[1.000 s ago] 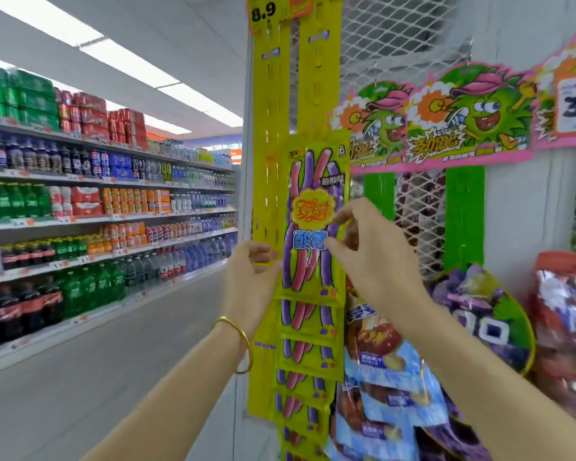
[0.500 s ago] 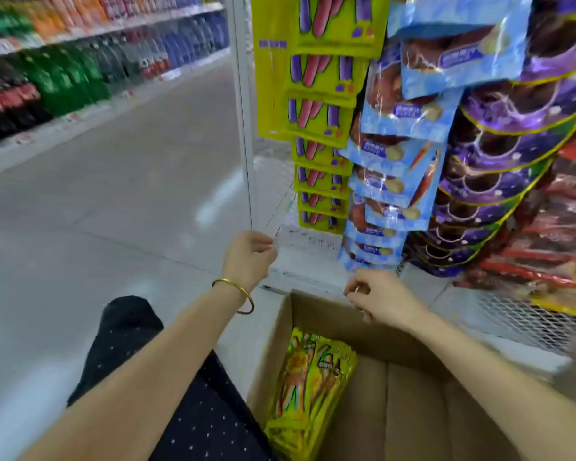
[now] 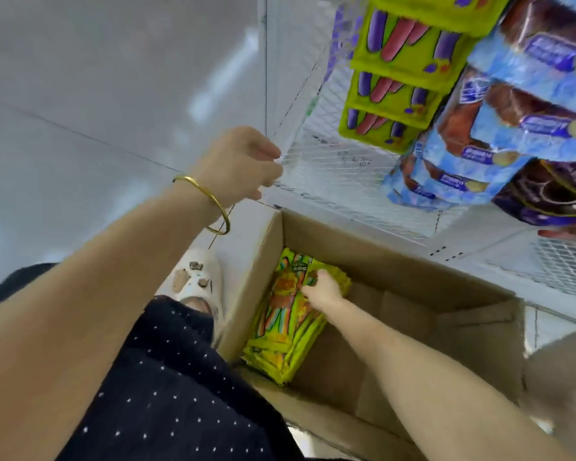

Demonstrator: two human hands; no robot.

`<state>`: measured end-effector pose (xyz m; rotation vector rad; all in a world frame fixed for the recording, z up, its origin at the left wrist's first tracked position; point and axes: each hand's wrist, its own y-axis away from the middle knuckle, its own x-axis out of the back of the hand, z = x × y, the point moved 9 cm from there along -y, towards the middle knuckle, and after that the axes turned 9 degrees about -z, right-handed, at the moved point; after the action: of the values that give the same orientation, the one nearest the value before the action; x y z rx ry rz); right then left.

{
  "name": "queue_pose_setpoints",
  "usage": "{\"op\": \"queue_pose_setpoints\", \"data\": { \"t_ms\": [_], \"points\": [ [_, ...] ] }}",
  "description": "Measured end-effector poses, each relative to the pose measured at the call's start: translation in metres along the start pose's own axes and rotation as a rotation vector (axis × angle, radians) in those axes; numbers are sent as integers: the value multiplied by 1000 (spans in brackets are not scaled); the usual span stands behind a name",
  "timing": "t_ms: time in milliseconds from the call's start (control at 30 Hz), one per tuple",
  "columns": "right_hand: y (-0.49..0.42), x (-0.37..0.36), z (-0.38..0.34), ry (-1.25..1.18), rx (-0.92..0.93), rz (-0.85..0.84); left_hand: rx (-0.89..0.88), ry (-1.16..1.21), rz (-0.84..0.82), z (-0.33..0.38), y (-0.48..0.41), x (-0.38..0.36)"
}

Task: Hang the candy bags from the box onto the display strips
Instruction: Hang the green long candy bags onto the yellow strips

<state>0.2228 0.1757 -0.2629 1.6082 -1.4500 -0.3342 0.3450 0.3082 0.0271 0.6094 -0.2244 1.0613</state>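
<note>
My right hand (image 3: 323, 287) pinched the top candy bag (image 3: 290, 314) in the box (image 3: 396, 261); my left hand (image 3: 243, 164) hung loosely curled, empty. Slippery neighbours might lift together.

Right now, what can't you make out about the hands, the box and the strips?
Head view only:
- Right hand on the candy bags: its own back hides the fingertips, so the grip is unclear.
- Left hand: curled fingers hide whether it holds anything.
- Cardboard box: the right forearm covers part of its floor.
- Display strips: cut off by the top edge; hanging bags cover the rest.
- Bag print: blurred.
</note>
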Motion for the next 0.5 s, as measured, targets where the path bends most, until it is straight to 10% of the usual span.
{"op": "queue_pose_setpoints", "data": {
  "t_ms": [233, 500],
  "points": [
    [-31, -21, 14, -192, -304, 283, 45, 58, -23, -6, -24, 23],
    [-40, -43, 21, -306, -308, 48, 69, 11, -97, -14, -40, 11]
  ]
}}
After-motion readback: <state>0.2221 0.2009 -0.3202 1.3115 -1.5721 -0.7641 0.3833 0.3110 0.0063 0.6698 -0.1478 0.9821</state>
